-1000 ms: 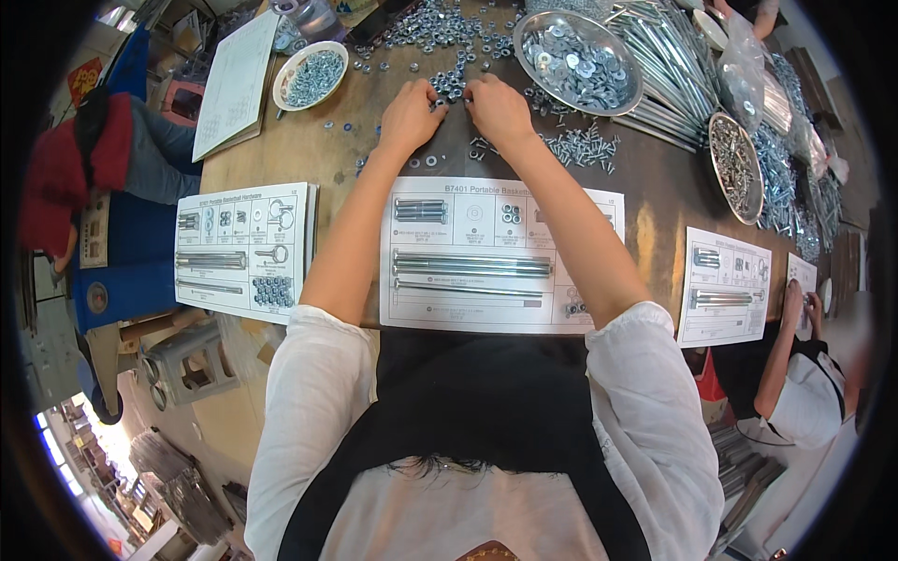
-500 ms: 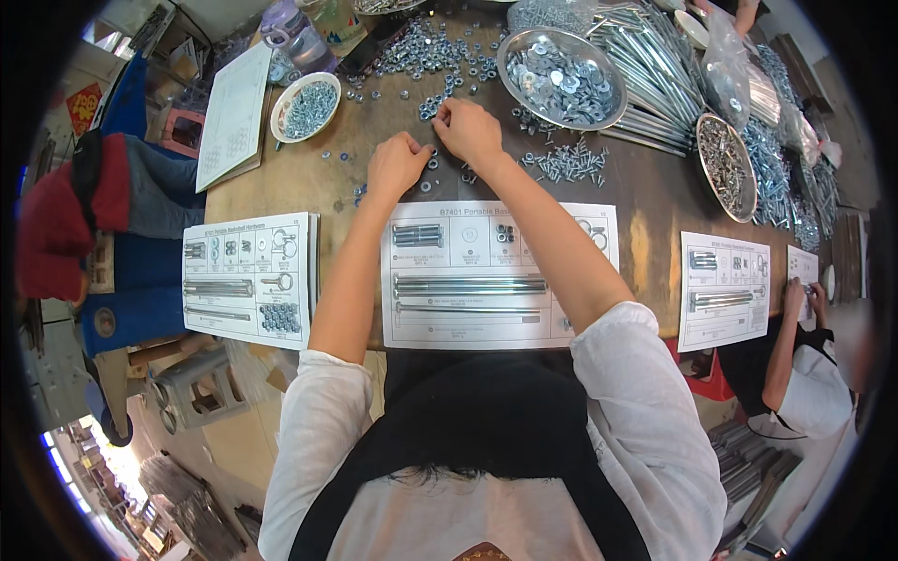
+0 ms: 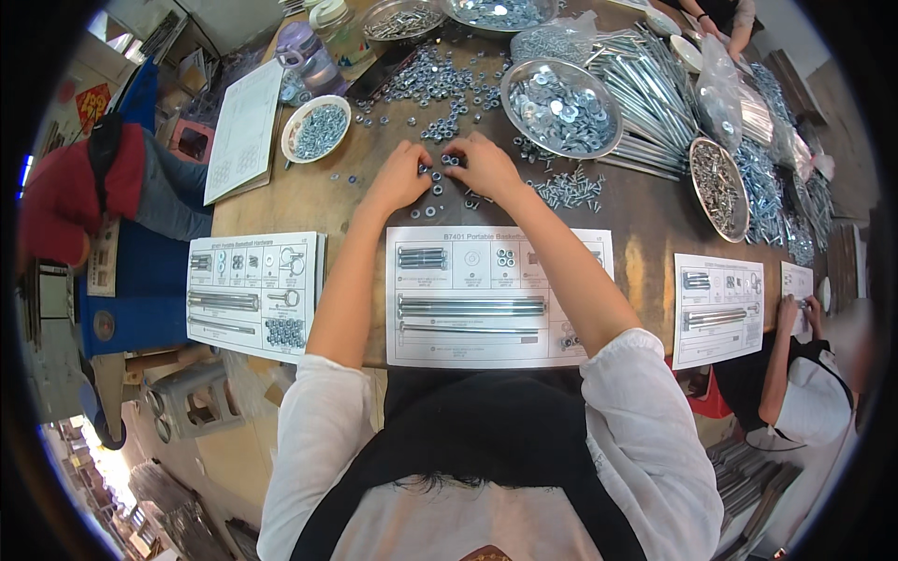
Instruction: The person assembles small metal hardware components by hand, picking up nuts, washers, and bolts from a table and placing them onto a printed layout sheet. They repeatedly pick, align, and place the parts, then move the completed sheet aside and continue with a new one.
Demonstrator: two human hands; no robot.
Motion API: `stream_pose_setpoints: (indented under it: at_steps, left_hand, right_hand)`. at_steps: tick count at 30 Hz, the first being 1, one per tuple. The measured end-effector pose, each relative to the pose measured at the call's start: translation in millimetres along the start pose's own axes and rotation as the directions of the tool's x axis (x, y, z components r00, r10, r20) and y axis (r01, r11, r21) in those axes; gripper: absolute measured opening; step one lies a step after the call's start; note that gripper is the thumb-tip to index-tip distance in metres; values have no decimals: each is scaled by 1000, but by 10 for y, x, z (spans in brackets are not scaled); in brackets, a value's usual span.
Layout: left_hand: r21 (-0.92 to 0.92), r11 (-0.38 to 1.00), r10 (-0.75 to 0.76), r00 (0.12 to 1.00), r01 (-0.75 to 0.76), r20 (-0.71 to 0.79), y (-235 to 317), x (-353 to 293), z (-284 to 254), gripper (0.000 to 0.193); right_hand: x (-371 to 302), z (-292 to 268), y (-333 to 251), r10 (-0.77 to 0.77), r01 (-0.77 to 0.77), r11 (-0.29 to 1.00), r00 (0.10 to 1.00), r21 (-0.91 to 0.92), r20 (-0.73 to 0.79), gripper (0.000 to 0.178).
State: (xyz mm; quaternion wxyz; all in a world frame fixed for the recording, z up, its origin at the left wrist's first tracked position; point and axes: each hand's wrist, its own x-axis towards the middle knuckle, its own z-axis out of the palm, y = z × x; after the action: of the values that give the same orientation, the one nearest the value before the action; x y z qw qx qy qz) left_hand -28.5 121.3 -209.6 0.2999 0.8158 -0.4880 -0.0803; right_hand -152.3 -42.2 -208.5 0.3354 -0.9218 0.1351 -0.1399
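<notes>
Both of my hands work low over the table, just beyond a printed hardware sheet (image 3: 468,280). My left hand (image 3: 402,176) has its fingers curled, with a small metal nut at the fingertips. A short gap to the right, my right hand (image 3: 484,166) pinches at a pair of nuts (image 3: 450,160). Between the hands lie a few loose nuts (image 3: 437,190), some in a rough line toward the sheet. Beyond the fingertips spreads a pile of nuts (image 3: 440,79). The palms and some fingertips are hidden.
A steel bowl of washers (image 3: 561,107) stands right of the pile, beside long bolts (image 3: 645,93) and small screws (image 3: 571,190). A white bowl (image 3: 316,129) of small hardware is at left. More sheets (image 3: 253,294) lie along the edge. A co-worker (image 3: 809,374) sits at right.
My hands have come nearer the sheet, the right one more so, and nuts now show at its fingertips. The whole view has shifted, showing more of the table's far side.
</notes>
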Motion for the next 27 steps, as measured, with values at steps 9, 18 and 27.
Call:
stream_pose_setpoints:
  at_steps: [9, 18, 27]
  left_hand:
    - [-105, 994, -6, 1000, 7, 9, 172, -131, -68, 25]
    - [-469, 882, 218, 914, -35, 342, 1725, -808, 171, 22]
    - [-148, 898, 441, 842, -415, 311, 2437, -1287, 1212, 15]
  right_hand:
    - [-133, -247, 3, 11, -13, 970, 1000, 241, 10, 20]
    - [-2245, -1788, 19, 162, -209, 959, 959, 193, 232, 26]
    - [-3114, -1610, 95, 324, -335, 940, 936, 70, 140, 20]
